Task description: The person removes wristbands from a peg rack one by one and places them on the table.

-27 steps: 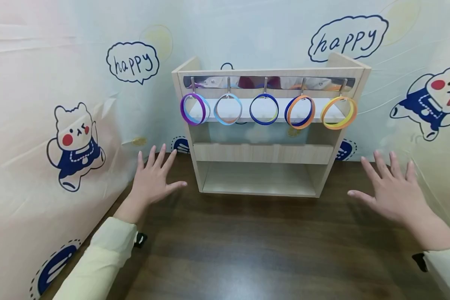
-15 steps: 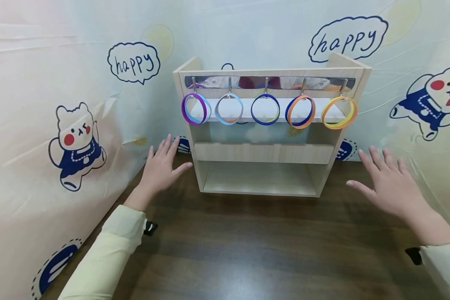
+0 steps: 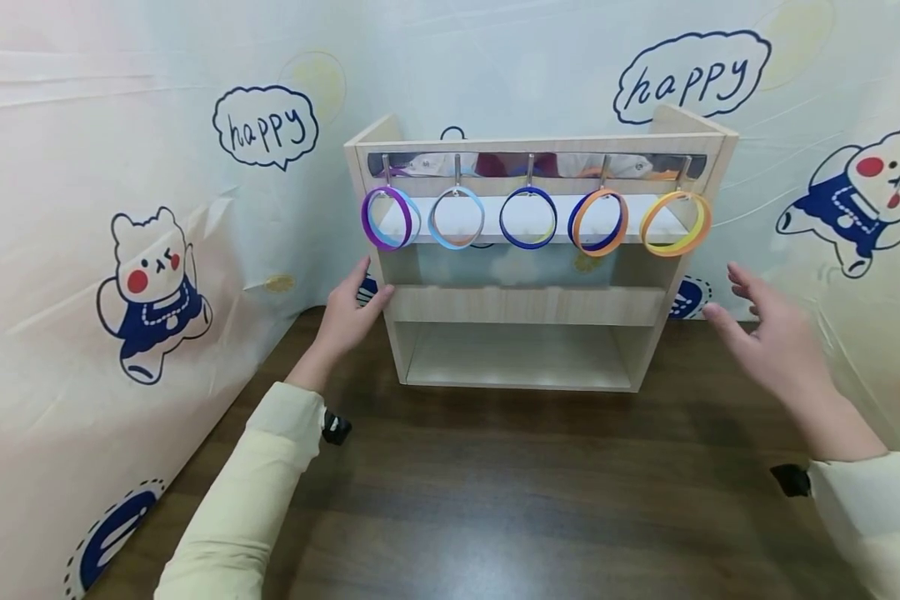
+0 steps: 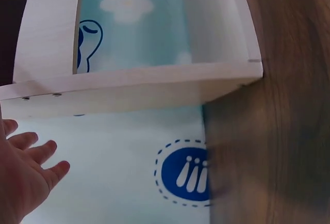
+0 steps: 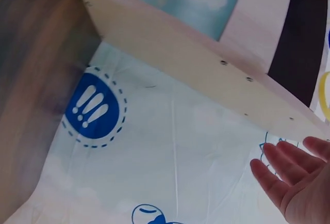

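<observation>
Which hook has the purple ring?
The leftmost hook, nearest the left hand: only there does a purple ring hang; the other four hooks show none.

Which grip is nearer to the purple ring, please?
Left. The left grip is below the purple ring, beside the left side of the shelf; the right grip is beyond its right side, farther away.

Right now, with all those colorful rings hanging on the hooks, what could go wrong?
The left hand is right beside the wooden shelf, so a bump might set the hanging rings swinging, and one could slip off its hook. The purple ring hangs just above that hand in the head view, so lifting might brush it. The right hand looks farther from the shelf, so an uneven push could twist it.
</observation>
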Motion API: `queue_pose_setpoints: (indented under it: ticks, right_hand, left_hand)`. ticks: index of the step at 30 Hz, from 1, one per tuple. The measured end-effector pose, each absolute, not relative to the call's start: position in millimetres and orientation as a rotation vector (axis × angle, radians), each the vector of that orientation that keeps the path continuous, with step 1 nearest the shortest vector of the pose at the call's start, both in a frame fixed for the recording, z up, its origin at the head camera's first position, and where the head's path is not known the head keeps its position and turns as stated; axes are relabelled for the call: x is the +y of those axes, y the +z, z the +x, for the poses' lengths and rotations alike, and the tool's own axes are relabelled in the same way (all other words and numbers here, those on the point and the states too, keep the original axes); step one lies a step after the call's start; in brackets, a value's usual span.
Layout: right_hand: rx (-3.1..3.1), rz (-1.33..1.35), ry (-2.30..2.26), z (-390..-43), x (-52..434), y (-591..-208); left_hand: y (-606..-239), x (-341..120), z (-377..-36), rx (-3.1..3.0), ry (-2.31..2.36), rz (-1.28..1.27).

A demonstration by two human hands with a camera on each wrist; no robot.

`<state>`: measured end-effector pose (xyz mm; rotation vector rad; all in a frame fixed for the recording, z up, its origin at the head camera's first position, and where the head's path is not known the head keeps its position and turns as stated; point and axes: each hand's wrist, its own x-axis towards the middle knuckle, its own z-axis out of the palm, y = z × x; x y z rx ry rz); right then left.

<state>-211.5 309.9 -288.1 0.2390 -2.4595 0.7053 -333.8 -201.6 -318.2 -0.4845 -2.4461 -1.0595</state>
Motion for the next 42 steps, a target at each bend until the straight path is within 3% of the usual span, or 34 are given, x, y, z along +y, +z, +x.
queue_pose_setpoints:
  ticks: [18,42]
  right_hand:
    - [-2.146,0.159,1.172,-225,284,-256]
    - [-1.745,0.250,1.874,-240,272,-236]
  left_hand:
    - [-314,-177,-333,-2.089,-1.622,-0.633]
    - [-325,-175,-334,-2.045,-1.712,-0.550]
